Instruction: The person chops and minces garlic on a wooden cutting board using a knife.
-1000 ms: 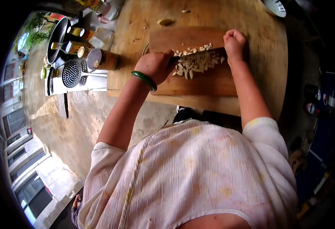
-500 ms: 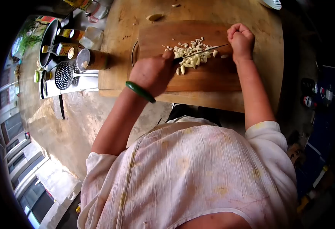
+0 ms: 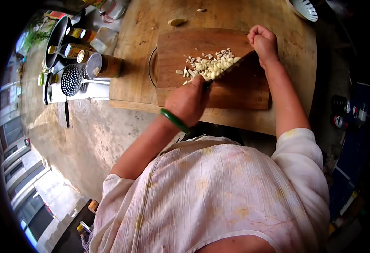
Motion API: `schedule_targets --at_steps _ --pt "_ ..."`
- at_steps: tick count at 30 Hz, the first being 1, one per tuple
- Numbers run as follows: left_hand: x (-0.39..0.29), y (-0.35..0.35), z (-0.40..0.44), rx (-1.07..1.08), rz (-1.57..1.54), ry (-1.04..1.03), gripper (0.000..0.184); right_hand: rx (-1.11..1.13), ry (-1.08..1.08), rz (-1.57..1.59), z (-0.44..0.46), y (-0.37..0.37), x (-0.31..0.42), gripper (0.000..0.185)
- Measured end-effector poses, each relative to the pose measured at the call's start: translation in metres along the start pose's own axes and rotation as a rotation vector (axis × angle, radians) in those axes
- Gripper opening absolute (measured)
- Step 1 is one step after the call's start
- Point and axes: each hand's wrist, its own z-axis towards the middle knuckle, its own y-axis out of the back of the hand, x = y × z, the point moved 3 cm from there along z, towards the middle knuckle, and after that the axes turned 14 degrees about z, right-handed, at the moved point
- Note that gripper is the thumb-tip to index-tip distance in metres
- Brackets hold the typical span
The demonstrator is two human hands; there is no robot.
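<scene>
Knife (image 3: pixel 231 68) slants along garlic (image 3: pixel 213 64) on board (image 3: pixel 235 95) atop desk (image 3: pixel 294 59); left hand (image 3: pixel 185 102) fingers grip its handle for control; right hand (image 3: pixel 266 45) fingers close at its tip, apparently to steady it.

The chopping board (image 3: pixel 172 46) is showing smooth wood, the worktop (image 3: pixel 138 25) scuffed, matt wood. The shaded kitchen knife (image 3: pixel 227 71) is probably presenting dark metal. The bangle (image 3: pixel 174 120) is gleaming, smooth and glossy; the shirt (image 3: pixel 218 185) is showing crinkled matt cloth.

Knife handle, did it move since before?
Yes. Against the chopping board, the knife handle has moved right and closer to the board edge nearest the person.
</scene>
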Motion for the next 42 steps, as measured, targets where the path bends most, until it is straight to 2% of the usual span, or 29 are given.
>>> schedule_targets --at_steps 3,5,7,11,14,15,17,18,20,23,25,26,28,29,31,34,37,38,39,40,42 --pt "0.011 0.035 0.007 -0.098 0.177 -0.085 0.023 -0.025 -0.026 0.067 0.009 -0.015 0.002 0.023" --pt "0.01 0.058 0.015 -0.087 0.218 -0.091 0.022 -0.058 -0.033 0.112 0.012 -0.02 0.005 0.023" --pt "0.008 0.072 0.027 -0.075 0.332 -0.187 0.021 -0.094 -0.037 0.163 0.014 -0.017 0.004 0.023" --pt "0.016 0.069 0.046 0.049 0.464 -0.096 0.025 -0.159 -0.015 0.171 0.008 -0.015 -0.014 0.023" --pt "0.056 0.039 0.048 -0.015 0.409 -0.103 0.03 -0.184 0.29 -0.072 -0.002 -0.025 -0.014 0.021" --pt "0.058 0.043 0.05 -0.065 0.354 -0.148 0.031 -0.195 0.294 -0.07 -0.002 -0.023 -0.016 0.021" --pt "0.057 0.048 0.058 -0.057 0.41 -0.235 0.033 -0.236 0.233 -0.084 -0.009 -0.017 -0.021 0.022" --pt "0.048 0.053 0.059 -0.037 0.441 -0.247 0.033 -0.202 0.208 0.134 -0.013 -0.011 -0.026 0.022" --pt "0.03 0.067 0.062 -0.027 0.479 -0.259 0.033 -0.225 0.169 0.202 -0.011 -0.013 -0.015 0.022" --pt "-0.002 0.067 0.041 0.037 0.67 -0.146 0.031 -0.263 0.067 0.272 -0.017 -0.004 -0.013 0.022" --pt "0.006 0.044 0.031 -0.037 0.562 -0.108 0.029 -0.201 0.108 0.165 -0.017 -0.001 -0.015 0.022" --pt "0.019 0.029 0.03 -0.032 0.562 -0.112 0.029 -0.196 0.202 0.017 -0.018 -0.001 -0.016 0.021" --pt "0.036 0.019 0.031 -0.223 0.445 -0.177 0.028 -0.21 0.254 -0.044 -0.024 -0.005 -0.014 0.022" --pt "0.039 0.02 0.036 -0.221 0.445 -0.183 0.028 -0.221 0.308 -0.111 -0.027 -0.006 -0.01 0.022" --pt "0.029 0.036 0.044 -0.08 0.522 -0.203 0.028 -0.215 0.265 -0.06 -0.03 0.001 -0.014 0.022" --pt "0.012 0.052 0.043 -0.046 0.539 -0.239 0.028 -0.277 0.102 0.228 -0.028 0.008 -0.017 0.023" --pt "-0.009 0.049 0.03 -0.038 0.59 -0.224 0.028 -0.215 0.034 0.257 -0.029 0.012 -0.011 0.023" --pt "-0.002 0.037 0.029 -0.04 0.573 -0.173 0.028 -0.217 0.035 0.259 -0.03 0.011 -0.012 0.023" --pt "0.007 0.022 0.028 -0.041 0.556 -0.121 0.028 -0.202 0.138 0.118 -0.032 0.008 -0.009 0.022" --pt "0.015 0.017 0.026 -0.147 0.506 -0.173 0.03 -0.187 0.239 -0.024 -0.034 0.005 -0.006 0.022" --pt "0.023 0.016 0.033 -0.108 0.529 -0.168 0.03 -0.23 0.219 0.002 -0.035 0.008 -0.01 0.021"
